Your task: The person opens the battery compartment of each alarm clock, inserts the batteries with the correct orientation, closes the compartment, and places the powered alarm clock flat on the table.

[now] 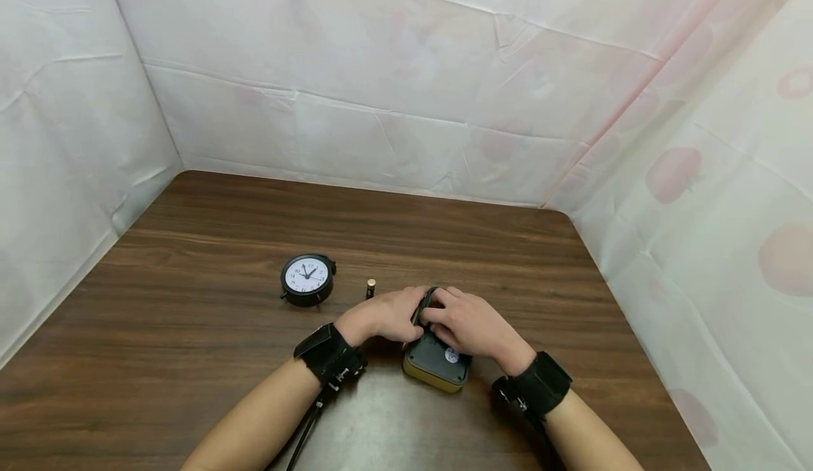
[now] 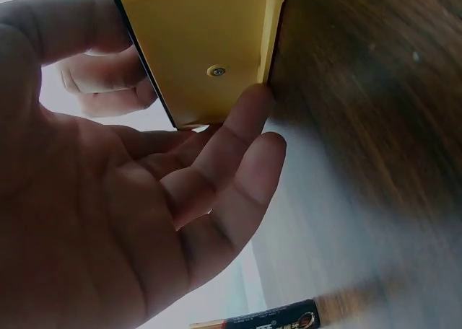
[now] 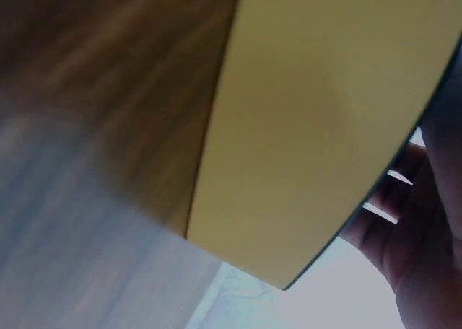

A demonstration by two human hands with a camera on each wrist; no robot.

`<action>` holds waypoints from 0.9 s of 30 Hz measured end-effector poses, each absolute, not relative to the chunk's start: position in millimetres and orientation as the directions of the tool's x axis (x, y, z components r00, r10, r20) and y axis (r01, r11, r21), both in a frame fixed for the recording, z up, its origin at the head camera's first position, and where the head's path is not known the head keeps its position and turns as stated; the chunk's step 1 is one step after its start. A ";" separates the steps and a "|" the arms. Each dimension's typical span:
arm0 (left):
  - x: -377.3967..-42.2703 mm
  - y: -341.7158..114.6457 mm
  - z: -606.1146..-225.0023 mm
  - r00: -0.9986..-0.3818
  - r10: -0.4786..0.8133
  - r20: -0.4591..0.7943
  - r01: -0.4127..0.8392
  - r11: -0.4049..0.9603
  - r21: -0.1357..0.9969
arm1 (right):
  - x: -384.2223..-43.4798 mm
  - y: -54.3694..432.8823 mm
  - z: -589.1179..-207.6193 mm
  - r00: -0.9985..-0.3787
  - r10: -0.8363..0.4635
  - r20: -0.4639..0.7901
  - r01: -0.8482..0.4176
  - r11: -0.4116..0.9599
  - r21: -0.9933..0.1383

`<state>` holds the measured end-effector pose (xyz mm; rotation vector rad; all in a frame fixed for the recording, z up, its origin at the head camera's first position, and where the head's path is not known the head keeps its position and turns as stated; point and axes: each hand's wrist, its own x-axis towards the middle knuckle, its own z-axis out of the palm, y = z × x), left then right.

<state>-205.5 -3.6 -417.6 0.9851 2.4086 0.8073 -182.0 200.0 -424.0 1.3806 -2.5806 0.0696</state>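
Yellow box fills ctr, R fingers partly hidden behind it, wood tbl blurry.

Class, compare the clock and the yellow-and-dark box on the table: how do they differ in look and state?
The clock is round, while the box is squarish with rounded corners. The clock shows a white, numbered dial in a black case; the box shows a dark panel and yellow sides. The clock stands apart, untouched, whereas the left hand and right hand are at the box. Both have dark parts.
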 end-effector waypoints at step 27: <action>-201.4 -3.6 -413.6 -0.703 0.660 -0.263 0.430 0.690 0.582 | -192.2 202.8 -436.6 -0.523 -0.827 0.207 -0.850 0.522 -0.064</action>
